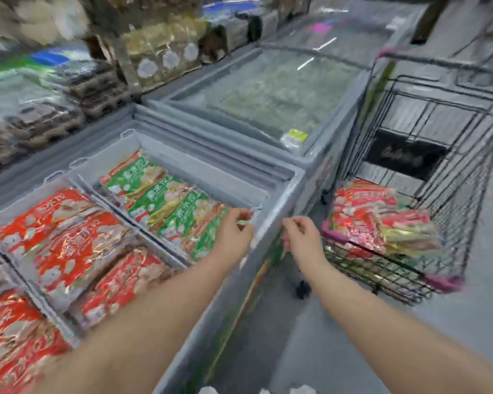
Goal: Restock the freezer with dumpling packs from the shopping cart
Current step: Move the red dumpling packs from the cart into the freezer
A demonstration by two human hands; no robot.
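The view is blurred, so fine detail is hard to read. My left hand (235, 231) sits at the centre of the frame, over the near right corner of the open freezer (282, 194), fingers curled loosely above the edge of the green dumpling packs (168, 203); I cannot tell whether it is pinching a pack's edge or just touching it. My right hand (303, 237) hangs just right of centre, past the freezer's rim and apart from it, fingers half curled with nothing in them that I can see.

The green packs fill the upper basket of the freezer, left of centre. Red dumpling packs (69, 243) lie in the baskets at the lower left. More red packs (376, 223) are stacked in the near end of the shopping cart (450, 172) at the right of the frame, just beside my right hand. A 2nd freezer (268, 92) with a closed glass lid stands at the upper centre
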